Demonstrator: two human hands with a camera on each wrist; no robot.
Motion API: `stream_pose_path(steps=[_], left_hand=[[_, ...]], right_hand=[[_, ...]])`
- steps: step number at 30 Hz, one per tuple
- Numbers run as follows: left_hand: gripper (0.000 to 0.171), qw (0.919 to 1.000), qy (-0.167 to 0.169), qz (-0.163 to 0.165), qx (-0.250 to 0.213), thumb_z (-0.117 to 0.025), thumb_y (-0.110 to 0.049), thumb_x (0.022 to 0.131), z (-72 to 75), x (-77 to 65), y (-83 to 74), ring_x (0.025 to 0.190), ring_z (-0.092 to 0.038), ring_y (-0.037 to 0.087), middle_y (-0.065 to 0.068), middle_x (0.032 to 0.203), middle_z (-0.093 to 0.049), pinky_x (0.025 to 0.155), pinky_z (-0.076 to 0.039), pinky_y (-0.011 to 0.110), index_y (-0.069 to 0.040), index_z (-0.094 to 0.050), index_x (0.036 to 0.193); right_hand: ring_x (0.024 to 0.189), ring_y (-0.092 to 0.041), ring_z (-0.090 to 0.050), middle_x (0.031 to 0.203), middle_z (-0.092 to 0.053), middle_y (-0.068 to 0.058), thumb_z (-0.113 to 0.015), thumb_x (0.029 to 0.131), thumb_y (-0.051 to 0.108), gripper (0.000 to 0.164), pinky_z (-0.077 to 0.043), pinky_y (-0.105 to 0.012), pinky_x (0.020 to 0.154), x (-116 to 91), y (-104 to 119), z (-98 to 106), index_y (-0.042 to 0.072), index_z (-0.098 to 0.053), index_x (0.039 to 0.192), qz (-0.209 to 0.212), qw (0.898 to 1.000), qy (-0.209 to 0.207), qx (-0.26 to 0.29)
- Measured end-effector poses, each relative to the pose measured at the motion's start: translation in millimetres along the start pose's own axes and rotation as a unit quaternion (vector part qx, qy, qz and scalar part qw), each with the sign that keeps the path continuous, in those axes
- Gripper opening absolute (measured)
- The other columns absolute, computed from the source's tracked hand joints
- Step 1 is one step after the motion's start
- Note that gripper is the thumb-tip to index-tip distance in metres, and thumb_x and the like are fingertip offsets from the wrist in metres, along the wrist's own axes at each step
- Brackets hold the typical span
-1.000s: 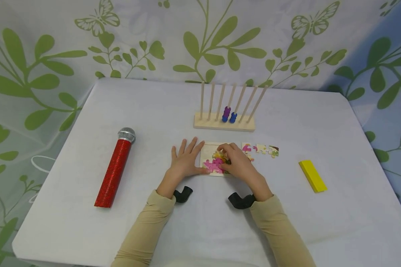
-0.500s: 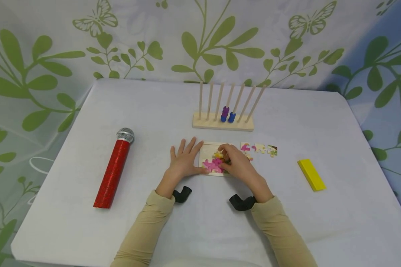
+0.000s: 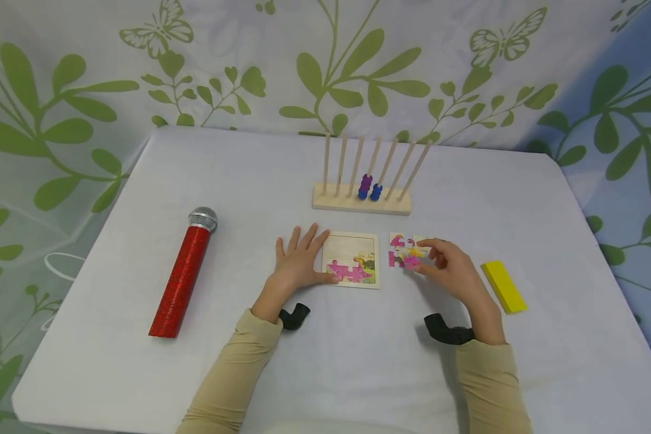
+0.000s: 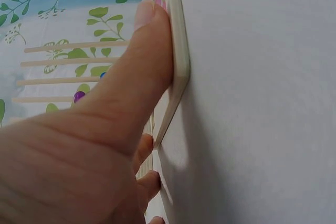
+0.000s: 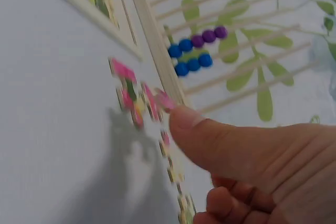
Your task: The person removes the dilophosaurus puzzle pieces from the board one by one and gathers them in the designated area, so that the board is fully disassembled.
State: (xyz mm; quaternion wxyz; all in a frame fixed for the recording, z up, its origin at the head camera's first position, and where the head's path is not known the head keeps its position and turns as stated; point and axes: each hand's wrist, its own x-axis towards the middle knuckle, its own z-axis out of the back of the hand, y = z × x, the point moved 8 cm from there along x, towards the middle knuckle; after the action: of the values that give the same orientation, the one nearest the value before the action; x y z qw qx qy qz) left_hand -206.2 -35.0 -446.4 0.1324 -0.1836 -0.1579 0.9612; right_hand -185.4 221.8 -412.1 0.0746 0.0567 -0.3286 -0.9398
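Observation:
My left hand (image 3: 299, 263) is spread beside a square wooden puzzle tray (image 3: 343, 246). Its thumb lies along the near edge and the index fingertip touches the far left corner. Joined pink, yellow and green pieces (image 3: 348, 272) fill the lower part of the tray; bare wood shows above. To the right of the tray, my right hand (image 3: 451, 269) pinches a pink and yellow puzzle piece (image 3: 412, 261) between thumb and fingers, over the loose pieces (image 3: 396, 240). In the right wrist view the puzzle piece (image 5: 165, 99) is blurred at the thumb tip.
Behind the tray stands a wooden peg rack (image 3: 361, 206) with blue and purple beads (image 3: 364, 187) on two pegs. A red glittery microphone (image 3: 182, 277) lies at the left. A yellow block (image 3: 503, 287) sits right of my right hand on the white table (image 3: 325, 374).
My right hand has moved right from above the tray to the loose pieces, carrying the pinched puzzle piece. More of the tray shows now. My left hand has stayed in place.

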Motion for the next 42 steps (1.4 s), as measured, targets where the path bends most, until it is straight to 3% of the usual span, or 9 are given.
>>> stream_pose_path(steps=[4, 9, 17, 23, 28, 36, 42], left_hand=[[0.099, 1.0000, -0.002, -0.001, 0.002, -0.067, -0.059, 0.068, -0.2, 0.7, 1.4, 0.136, 0.005, 0.030, 0.000, 0.152, -0.002, 0.102, 0.004, 0.058, -0.026, -0.015, 0.146], [0.099, 1.0000, -0.002, -0.002, -0.001, -0.068, -0.059, 0.068, -0.4, 1.7, 1.8, 0.136, 0.005, 0.030, 0.000, 0.152, -0.002, 0.102, 0.004, 0.058, -0.026, -0.016, 0.146], [0.099, 1.0000, 0.002, 0.000, -0.004, -0.068, -0.059, 0.069, -0.6, 3.1, 1.1, 0.136, 0.007, 0.029, 0.000, 0.152, -0.001, 0.102, 0.005, 0.057, -0.026, -0.014, 0.146], [0.099, 1.0000, 0.003, -0.001, 0.003, -0.066, -0.060, 0.069, -1.5, 3.8, -1.3, 0.136, 0.007, 0.029, 0.000, 0.152, 0.000, 0.102, 0.004, 0.057, -0.027, -0.014, 0.146], [0.099, 1.0000, 0.001, -0.002, 0.000, -0.066, -0.060, 0.069, -0.4, 3.1, -2.4, 0.136, 0.007, 0.029, 0.000, 0.151, -0.001, 0.102, 0.004, 0.057, -0.027, -0.014, 0.146], [0.098, 1.0000, -0.001, -0.006, -0.001, -0.067, -0.059, 0.069, 0.9, -1.0, -1.5, 0.136, 0.004, 0.031, 0.001, 0.152, -0.002, 0.102, 0.002, 0.059, -0.026, -0.016, 0.146], [0.098, 0.9999, -0.002, -0.007, -0.007, -0.067, -0.059, 0.069, 0.9, -2.1, -1.1, 0.136, 0.004, 0.031, 0.001, 0.152, -0.002, 0.101, 0.003, 0.059, -0.026, -0.016, 0.146]], right_hand=[[0.075, -0.022, -0.042, 0.091, -0.050, -0.011, -0.067, 0.083, 0.019, 0.043, -0.038, -0.030, 0.059, -7, -18, 3, 0.006, -0.053, 0.122, -0.025, 0.999, 0.026, -0.008], [0.076, -0.023, -0.044, 0.093, -0.051, -0.013, -0.066, 0.083, 0.014, 0.046, -0.040, -0.031, 0.061, -6, -20, 2, 0.004, -0.051, 0.125, -0.016, 0.999, 0.032, -0.013], [0.071, -0.020, -0.045, 0.088, -0.054, -0.012, -0.069, 0.080, 0.012, 0.040, -0.039, -0.030, 0.060, 12, 20, -23, 0.001, -0.057, 0.117, 0.041, 0.999, 0.031, 0.010], [0.073, -0.020, -0.040, 0.084, -0.046, -0.009, -0.071, 0.079, 0.021, 0.047, -0.033, -0.031, 0.060, 21, 51, -51, 0.004, -0.057, 0.121, 0.055, 0.996, 0.056, -0.031], [0.076, -0.022, -0.042, 0.086, -0.047, -0.008, -0.072, 0.078, 0.017, 0.040, -0.035, -0.033, 0.063, 21, 59, -59, 0.005, -0.059, 0.114, 0.051, 0.996, 0.053, -0.055], [0.089, -0.026, -0.045, 0.104, -0.049, -0.013, -0.073, 0.077, 0.012, 0.040, -0.042, -0.039, 0.077, 19, 59, -63, 0.004, -0.054, 0.111, 0.031, 0.999, 0.036, -0.013], [0.084, -0.024, -0.046, 0.102, -0.052, -0.013, -0.071, 0.078, 0.007, 0.035, -0.041, -0.036, 0.072, 16, 64, -65, 0.001, -0.058, 0.109, 0.040, 0.999, 0.017, -0.012]])
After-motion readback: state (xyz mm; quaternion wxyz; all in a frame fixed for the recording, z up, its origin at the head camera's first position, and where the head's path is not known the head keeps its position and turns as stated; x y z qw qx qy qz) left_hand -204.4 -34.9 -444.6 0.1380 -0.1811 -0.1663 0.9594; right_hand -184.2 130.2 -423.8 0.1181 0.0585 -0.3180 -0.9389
